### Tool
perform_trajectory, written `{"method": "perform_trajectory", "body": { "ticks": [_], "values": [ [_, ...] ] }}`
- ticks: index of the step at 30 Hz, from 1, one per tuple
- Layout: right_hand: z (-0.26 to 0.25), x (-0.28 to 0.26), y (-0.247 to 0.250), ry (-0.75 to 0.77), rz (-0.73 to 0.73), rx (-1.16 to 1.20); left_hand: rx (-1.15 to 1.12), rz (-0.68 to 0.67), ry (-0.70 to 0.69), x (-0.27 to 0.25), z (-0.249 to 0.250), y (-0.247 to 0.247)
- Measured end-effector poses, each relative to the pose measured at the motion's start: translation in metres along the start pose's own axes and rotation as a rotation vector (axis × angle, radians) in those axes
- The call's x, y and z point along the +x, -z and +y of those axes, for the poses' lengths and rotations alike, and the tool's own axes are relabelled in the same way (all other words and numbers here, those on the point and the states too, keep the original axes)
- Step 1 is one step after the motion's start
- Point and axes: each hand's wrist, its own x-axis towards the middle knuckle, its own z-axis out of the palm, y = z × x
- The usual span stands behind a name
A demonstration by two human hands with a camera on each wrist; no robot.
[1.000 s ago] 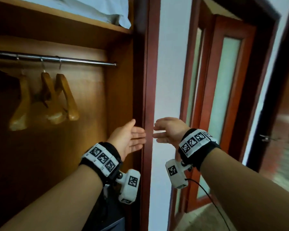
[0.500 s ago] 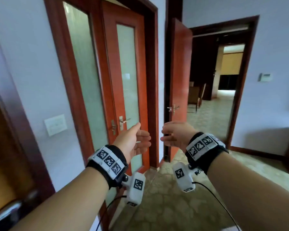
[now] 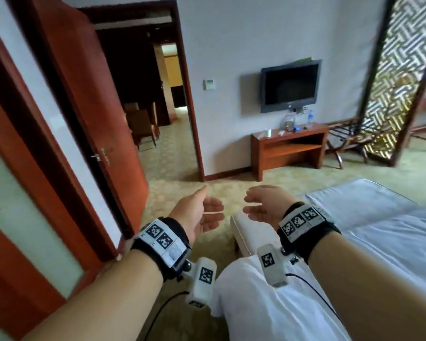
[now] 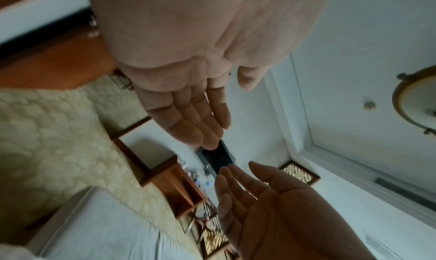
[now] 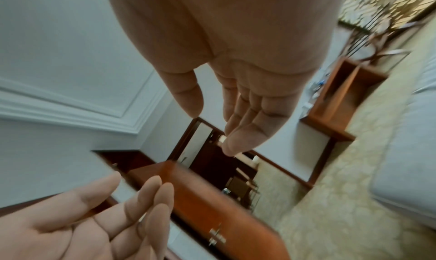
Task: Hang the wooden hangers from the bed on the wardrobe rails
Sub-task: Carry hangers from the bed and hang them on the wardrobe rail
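Observation:
No wooden hanger and no wardrobe rail shows in any view at this moment. My left hand and right hand hang in front of me at chest height, palms facing each other, a small gap between them. Both are empty with fingers relaxed, as the left wrist view shows for the left hand and the right wrist view for the right hand. The bed, covered in a white sheet, lies to the right, below and beyond my right wrist. It also shows as the bed and the bed.
An open red-brown door stands at the left beside a dark doorway. On the far wall are a TV and a low wooden cabinet. A luggage rack and a lattice screen stand at the right. Patterned carpet lies ahead.
My view has swung right, from the wardrobe with hangers on its rail, past the glass doors, to the room and bed. Both hands stayed empty and relaxed.

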Motion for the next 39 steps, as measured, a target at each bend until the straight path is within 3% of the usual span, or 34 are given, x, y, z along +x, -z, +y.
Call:
{"method": "perform_trajectory", "body": {
  "ticks": [12, 21, 30, 39],
  "values": [
    [0.070, -0.033, 0.196, -0.135, 0.660, 0.076, 0.122, -0.538, 0.257, 0.090, -0.089, -0.188],
    [0.152, -0.139, 0.290, -0.288, 1.059, 0.170, 0.241, -0.824, 0.426, 0.060, -0.180, -0.295],
    [0.240, -0.197, 0.361, -0.399, 1.175, 0.314, 0.396, -0.904, 0.513, 0.017, -0.256, -0.371],
    [0.364, -0.209, 0.450, -0.569, 1.178, 0.575, 0.572, -0.785, 0.623, 0.009, -0.363, -0.443]
  ]
}}
